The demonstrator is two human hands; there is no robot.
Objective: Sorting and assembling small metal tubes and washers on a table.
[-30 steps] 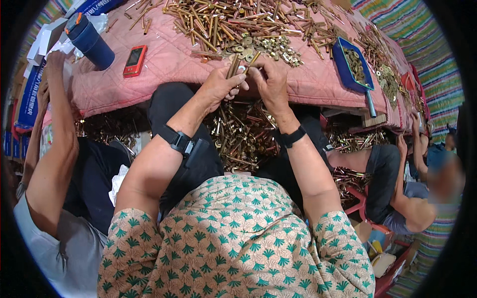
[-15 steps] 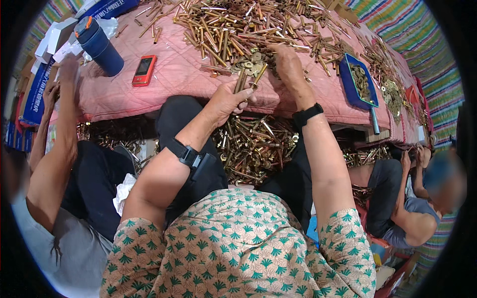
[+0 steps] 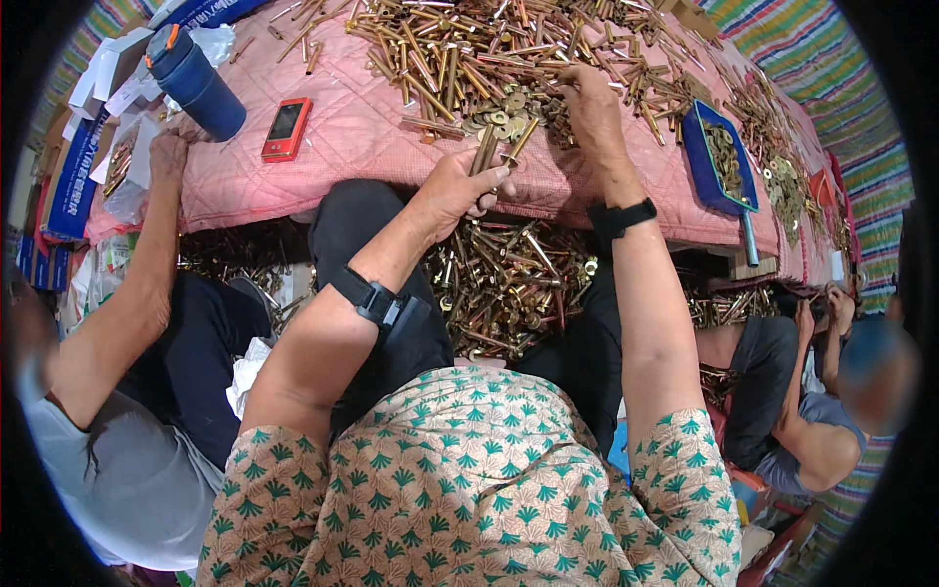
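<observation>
My left hand [image 3: 455,194] is closed round several long brass-coloured bolts [image 3: 486,149] at the table's near edge. One of them, a bolt [image 3: 526,140] with a washer near its lower end, slants up to the right from my fingertips. My right hand [image 3: 593,110] is farther right over the table, its fingers curled down at a heap of small dark metal nuts [image 3: 559,127]. Whatever those fingertips hold is hidden. Flat round washers [image 3: 504,121] lie between the two hands. Behind them spreads a large pile of loose metal tubes [image 3: 460,59].
A blue tray [image 3: 706,166] of washers stands at the right. To the left are a red phone [image 3: 286,129], a blue tumbler [image 3: 196,86] and a box of bolts [image 3: 125,161] beside a co-worker's hand [image 3: 168,152]. More bolts [image 3: 509,284] fill the space below the table edge between my knees.
My right hand has shifted slightly right and farther away. My left hand stays almost still with its bolts. The left co-worker's hand has come down beside the box.
</observation>
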